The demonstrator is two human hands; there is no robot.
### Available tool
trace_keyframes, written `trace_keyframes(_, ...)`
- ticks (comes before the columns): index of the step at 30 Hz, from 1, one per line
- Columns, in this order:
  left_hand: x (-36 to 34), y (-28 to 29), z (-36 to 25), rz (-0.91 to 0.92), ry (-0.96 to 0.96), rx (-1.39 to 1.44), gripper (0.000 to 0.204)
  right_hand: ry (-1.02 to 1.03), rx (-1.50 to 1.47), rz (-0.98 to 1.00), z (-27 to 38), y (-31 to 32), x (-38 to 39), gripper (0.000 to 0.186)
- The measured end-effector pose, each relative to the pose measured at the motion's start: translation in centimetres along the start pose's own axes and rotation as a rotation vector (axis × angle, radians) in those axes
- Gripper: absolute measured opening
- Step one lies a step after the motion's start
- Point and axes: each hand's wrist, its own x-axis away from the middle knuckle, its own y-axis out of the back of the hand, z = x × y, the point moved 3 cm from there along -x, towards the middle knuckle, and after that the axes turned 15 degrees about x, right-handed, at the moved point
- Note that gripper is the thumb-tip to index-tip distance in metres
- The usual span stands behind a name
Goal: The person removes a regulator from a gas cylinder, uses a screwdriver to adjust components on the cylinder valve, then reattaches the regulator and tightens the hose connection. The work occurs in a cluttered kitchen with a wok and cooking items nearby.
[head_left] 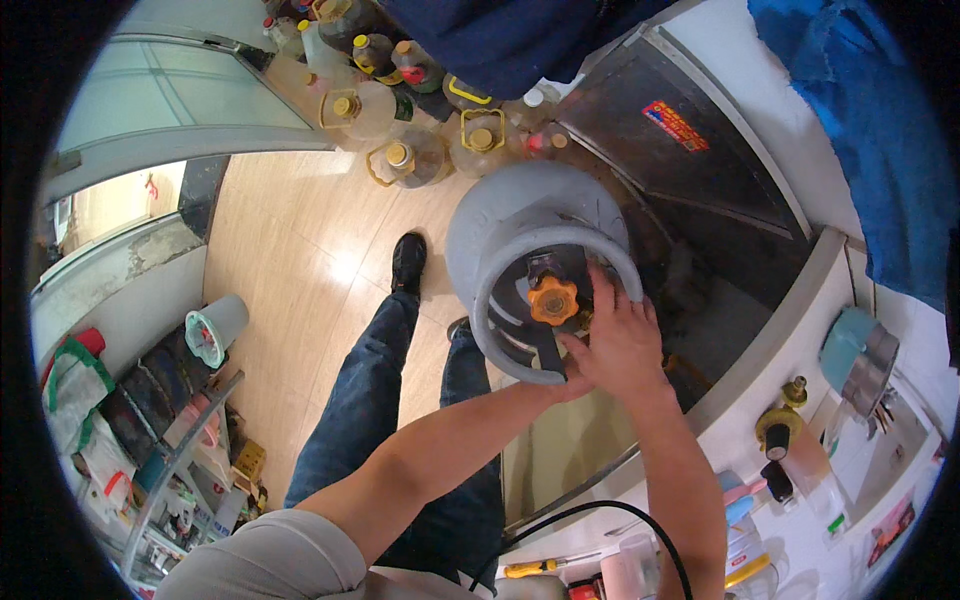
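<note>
A grey gas cylinder (530, 195) stands in front of me at the mouth of a low dark cupboard. Its round collar (490, 270) surrounds an orange star-shaped valve knob (553, 301). My right hand (622, 345) grips the collar's right side, with some fingers and the thumb reaching inside it beside the valve. Close under that wrist, my left hand (575, 386) is at the collar's near edge; its fingers are mostly hidden, so their hold does not show. A brass regulator (778, 430) lies on the white counter to the right.
Several bottles and jugs (410, 160) crowd the floor beyond the cylinder. The cupboard (690, 280) has a dark interior. A screwdriver (535, 569), a black cable (625, 505) and a blue-grey cup (848, 345) are by the counter. Left are a white bin (222, 325) and a cluttered rack (185, 440).
</note>
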Motion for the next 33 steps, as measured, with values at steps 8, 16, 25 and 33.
trace_keyframes(8,-0.5,0.0,-0.1,0.051,-0.082,-0.159,0.054,0.015,0.070,-0.139,-0.1,0.0,1.0,0.084)
trace_keyframes(16,-0.1,-1.4,-3.5,-0.004,0.108,-0.032,0.053,-0.039,0.048,0.002,-1.9,-1.4,0.5,0.091)
trace_keyframes(25,-0.1,-1.0,-2.0,0.007,0.105,-0.215,0.054,-0.046,0.004,-0.003,-1.9,-1.8,0.8,0.092)
trace_keyframes(33,-0.3,-0.4,1.2,-0.047,0.157,0.089,0.060,-0.048,-0.005,0.051,-0.7,-0.5,0.8,0.082)
